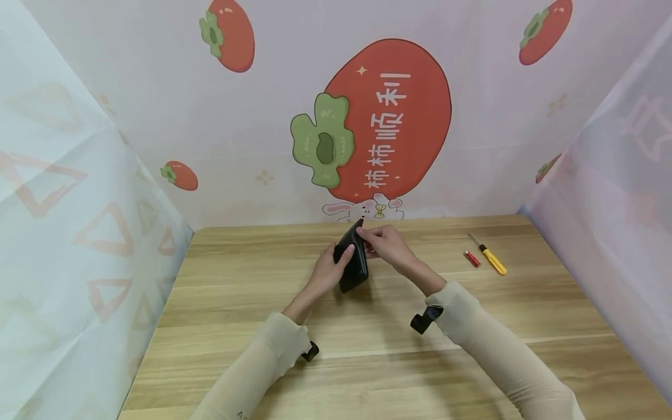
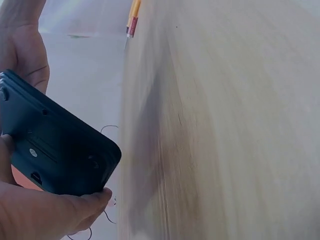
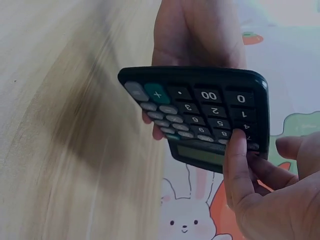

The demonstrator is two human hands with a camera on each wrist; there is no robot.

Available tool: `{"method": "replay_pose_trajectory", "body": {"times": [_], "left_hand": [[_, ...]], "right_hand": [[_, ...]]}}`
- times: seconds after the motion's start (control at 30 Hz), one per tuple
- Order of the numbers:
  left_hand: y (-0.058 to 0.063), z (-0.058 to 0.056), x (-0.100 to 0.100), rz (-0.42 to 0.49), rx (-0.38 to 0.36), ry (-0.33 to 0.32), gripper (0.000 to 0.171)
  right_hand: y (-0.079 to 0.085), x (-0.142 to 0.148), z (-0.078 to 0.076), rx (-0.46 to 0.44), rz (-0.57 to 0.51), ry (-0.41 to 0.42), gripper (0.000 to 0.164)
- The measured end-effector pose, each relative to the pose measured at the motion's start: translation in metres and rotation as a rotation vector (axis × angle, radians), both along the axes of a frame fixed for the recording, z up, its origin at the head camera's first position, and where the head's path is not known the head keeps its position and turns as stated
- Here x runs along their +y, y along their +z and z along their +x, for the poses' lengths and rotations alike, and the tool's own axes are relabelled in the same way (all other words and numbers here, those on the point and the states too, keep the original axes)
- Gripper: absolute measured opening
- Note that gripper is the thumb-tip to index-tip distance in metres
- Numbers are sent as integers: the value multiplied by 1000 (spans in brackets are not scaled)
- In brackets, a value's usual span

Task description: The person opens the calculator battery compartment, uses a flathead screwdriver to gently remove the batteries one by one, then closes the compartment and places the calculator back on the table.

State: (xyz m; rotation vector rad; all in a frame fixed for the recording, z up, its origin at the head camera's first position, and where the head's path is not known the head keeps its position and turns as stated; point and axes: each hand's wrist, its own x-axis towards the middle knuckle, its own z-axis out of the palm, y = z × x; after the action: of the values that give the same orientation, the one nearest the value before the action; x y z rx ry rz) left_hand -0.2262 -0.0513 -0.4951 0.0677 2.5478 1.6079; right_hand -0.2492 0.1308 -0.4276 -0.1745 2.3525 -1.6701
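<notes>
A black calculator [image 3: 212,117] stands tilted above the table, steadied by my left hand [image 1: 328,269], which grips it by its long sides. In the right wrist view its keys and the grey display [image 3: 200,154] show, upside down. Its dark back [image 2: 55,145] fills part of the left wrist view, with a small round pale sticker on it. My right hand [image 1: 391,248] is at the far upper edge. One of its fingers [image 3: 238,150] reaches over the display side onto the number keys, while the thumb [image 3: 290,146] stands just off the calculator's edge.
To the right on the wooden table [image 1: 252,344] lies a screwdriver [image 1: 493,260] with a yellow handle. Small red battery-like cylinders [image 1: 472,258] lie beside it. A printed backdrop [image 1: 273,134] rises behind the table, with hanging sheets on both sides.
</notes>
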Motion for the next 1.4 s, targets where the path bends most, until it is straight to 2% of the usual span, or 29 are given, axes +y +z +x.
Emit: {"method": "replay_pose_trajectory", "body": {"times": [0.33, 0.4, 0.53, 0.67, 0.93, 1.23, 1.4], "left_hand": [[1, 2, 0, 246, -74, -7, 89], [1, 2, 0, 319, -98, -22, 92], [1, 1, 0, 527, -140, -73, 90], [1, 1, 0, 636, -159, -83, 82], [5, 2, -1, 660, -196, -64, 85], [7, 1, -1, 684, -225, -76, 86], [9, 0, -2, 719, -269, -70, 88]], "right_hand": [[4, -5, 3, 1, -45, -4, 44], [2, -6, 3, 15, -52, 19, 39], [-1, -8, 5, 49, -55, 67, 32], [-4, -10, 8, 70, -48, 90, 31], [-11, -14, 10, 101, -79, 117, 33], [-14, -14, 13, 199, -19, 169, 34], [-16, -16, 15, 241, 18, 191, 36]]}}
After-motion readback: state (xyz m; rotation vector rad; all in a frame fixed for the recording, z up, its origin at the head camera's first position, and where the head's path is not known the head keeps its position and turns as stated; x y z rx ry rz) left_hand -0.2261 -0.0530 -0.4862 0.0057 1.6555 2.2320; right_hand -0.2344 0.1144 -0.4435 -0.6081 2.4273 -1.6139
